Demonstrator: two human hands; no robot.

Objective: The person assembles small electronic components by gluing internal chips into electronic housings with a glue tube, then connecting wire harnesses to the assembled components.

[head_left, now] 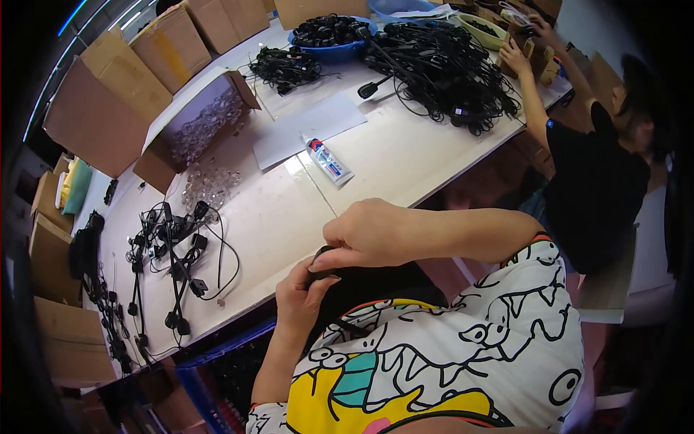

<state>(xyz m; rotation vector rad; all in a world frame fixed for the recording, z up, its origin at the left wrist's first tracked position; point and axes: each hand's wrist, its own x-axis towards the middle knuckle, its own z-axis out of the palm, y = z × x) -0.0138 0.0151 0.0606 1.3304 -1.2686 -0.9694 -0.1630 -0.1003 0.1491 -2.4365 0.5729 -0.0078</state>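
Close to my body, just past the table's front edge, both my hands are brought together. My left hand (296,298) and my right hand (370,235) pinch a small black part (322,254) between them; the fingers cover most of it, so its exact kind does not show. On the table ahead lies a white, blue and red squeeze tube (330,163), beside a sheet of white paper (311,130). To the left is a loose group of black cables with small box-shaped ends (196,286).
A tipped cardboard box (154,168) spills small clear pieces (210,184) onto the table. Farther back are a large heap of black cables (452,79) and a blue basin (340,52) of black parts. At right, another person in a black sleeve (567,145) works at the table.
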